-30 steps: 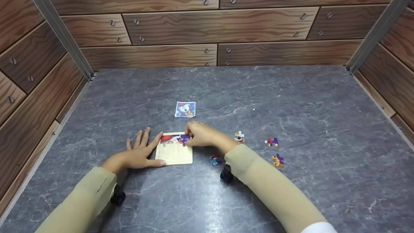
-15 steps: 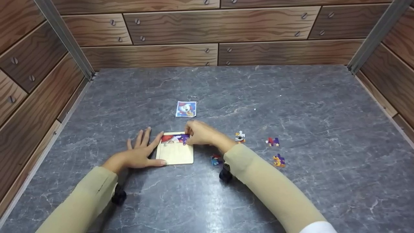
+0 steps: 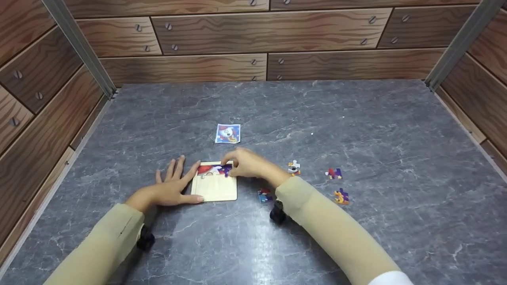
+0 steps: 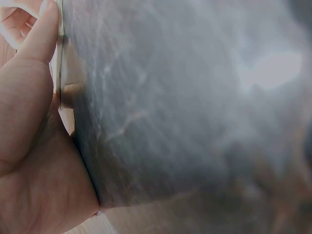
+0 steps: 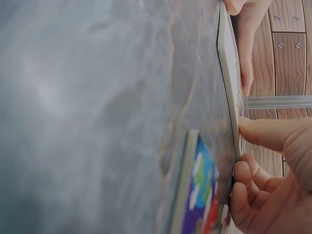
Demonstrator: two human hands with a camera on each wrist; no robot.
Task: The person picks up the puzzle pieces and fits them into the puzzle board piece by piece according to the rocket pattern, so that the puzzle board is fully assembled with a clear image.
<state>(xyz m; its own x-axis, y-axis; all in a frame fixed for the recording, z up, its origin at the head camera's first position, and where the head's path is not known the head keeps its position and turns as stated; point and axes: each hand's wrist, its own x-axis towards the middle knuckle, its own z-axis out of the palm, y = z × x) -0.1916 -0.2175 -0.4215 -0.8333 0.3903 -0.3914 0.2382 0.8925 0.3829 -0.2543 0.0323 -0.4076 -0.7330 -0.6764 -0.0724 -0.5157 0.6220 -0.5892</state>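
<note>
A pale wooden puzzle board (image 3: pixel 214 190) lies on the table, its top row filled with red, white and purple pieces. My left hand (image 3: pixel 170 192) is spread flat at its left side, index fingertip on the upper left corner and thumb on the lower left one. At the upper right corner, my right hand (image 3: pixel 247 163) holds a purple puzzle piece (image 3: pixel 227 173) between thumb and index finger, partly covering it. The right wrist view has the thumb (image 5: pixel 265 132) on the board's face and the other fingers curled beside its edge.
A small picture card (image 3: pixel 228 133) of a white cartoon animal lies behind the board. Loose puzzle pieces lie to the right: a blue and red one (image 3: pixel 264 195) by the right wrist, a white one (image 3: pixel 294 168), a red-purple one (image 3: pixel 334 173) and an orange-purple one (image 3: pixel 341 196).
My right index finger has shifted slightly left over the top edge of the purple piece, while the thumb stays near it. The left hand and the board hold their places.
</note>
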